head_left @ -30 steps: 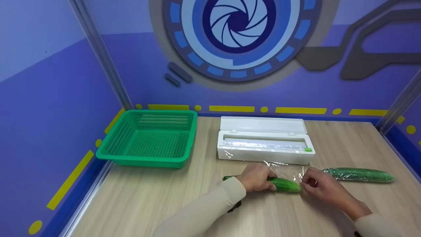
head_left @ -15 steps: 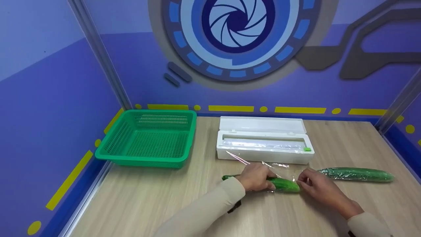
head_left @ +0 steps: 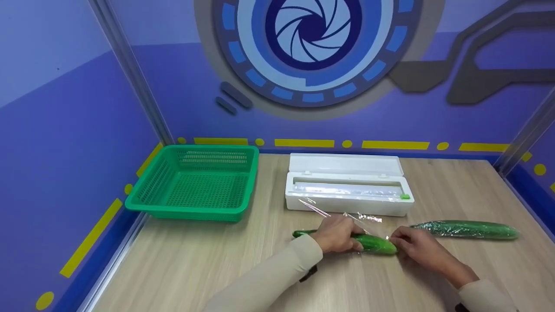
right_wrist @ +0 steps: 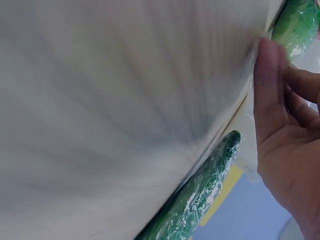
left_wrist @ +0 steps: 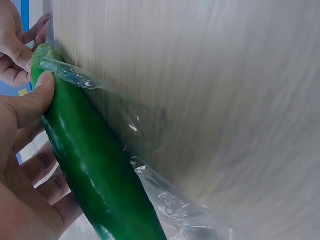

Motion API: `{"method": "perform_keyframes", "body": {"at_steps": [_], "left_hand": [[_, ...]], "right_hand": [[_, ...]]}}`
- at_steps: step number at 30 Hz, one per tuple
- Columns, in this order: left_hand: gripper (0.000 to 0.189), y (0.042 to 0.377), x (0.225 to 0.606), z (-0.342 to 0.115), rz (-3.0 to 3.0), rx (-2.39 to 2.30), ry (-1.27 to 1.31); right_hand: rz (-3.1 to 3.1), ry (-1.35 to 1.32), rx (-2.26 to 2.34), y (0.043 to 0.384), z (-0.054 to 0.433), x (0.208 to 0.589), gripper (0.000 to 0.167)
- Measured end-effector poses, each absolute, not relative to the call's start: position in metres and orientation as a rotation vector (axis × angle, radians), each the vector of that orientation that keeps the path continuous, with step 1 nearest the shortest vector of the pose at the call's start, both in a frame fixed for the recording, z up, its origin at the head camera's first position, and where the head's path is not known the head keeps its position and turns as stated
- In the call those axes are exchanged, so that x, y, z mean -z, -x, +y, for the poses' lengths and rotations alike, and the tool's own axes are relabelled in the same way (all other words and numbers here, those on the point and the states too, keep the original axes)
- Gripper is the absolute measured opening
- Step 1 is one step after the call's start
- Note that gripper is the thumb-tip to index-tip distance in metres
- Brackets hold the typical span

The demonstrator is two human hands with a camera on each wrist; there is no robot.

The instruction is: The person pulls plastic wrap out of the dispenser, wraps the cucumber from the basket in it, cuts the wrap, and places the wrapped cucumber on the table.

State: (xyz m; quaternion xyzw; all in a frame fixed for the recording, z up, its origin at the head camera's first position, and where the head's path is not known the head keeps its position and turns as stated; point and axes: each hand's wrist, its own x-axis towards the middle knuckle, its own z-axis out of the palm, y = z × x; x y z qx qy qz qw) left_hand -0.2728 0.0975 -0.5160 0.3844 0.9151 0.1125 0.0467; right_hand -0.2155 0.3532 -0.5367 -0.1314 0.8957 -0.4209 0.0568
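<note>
My left hand (head_left: 338, 234) grips a green cucumber (head_left: 375, 244) from above, low over the table in front of the white box. In the left wrist view its thumb lies along the top of the cucumber (left_wrist: 95, 150), the fingers underneath. Clear cling film (left_wrist: 170, 200) hangs from the cucumber's side and crosses its tip as a twisted strip. At that tip, my right hand (head_left: 418, 247) has its thumb and fingers curled together, pinching the film's edge. A second cucumber (head_left: 477, 229), wrapped in film, lies behind the right hand.
An open white cling film box (head_left: 351, 206) with a roll (head_left: 347, 189) inside and a green slider (head_left: 405, 196) stands at the back. To the left sits a green plastic basket (head_left: 190, 212). Blue-purple panels (head_left: 182, 95) border the table (head_left: 208, 260).
My right hand has moved slightly left, in to the cucumber's tip. The film between the hands has drawn closer to the tip. The left hand stays in place on the cucumber.
</note>
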Motion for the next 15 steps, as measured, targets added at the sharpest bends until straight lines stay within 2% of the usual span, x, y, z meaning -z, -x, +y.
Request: {"method": "perform_keyframes", "body": {"at_steps": [7,15], "left_hand": [[0.033,0.2715,0.5168,0.0975,2.782,-0.342,-1.166],[0.036,0.2717,0.5143,0.0956,2.769,-0.377,-1.150]], "right_hand": [[2.638,0.407,1.307,0.2120,0.3554,0.5321,0.013],[2.783,0.670,1.103,0.2104,0.3607,0.5300,0.021]]}}
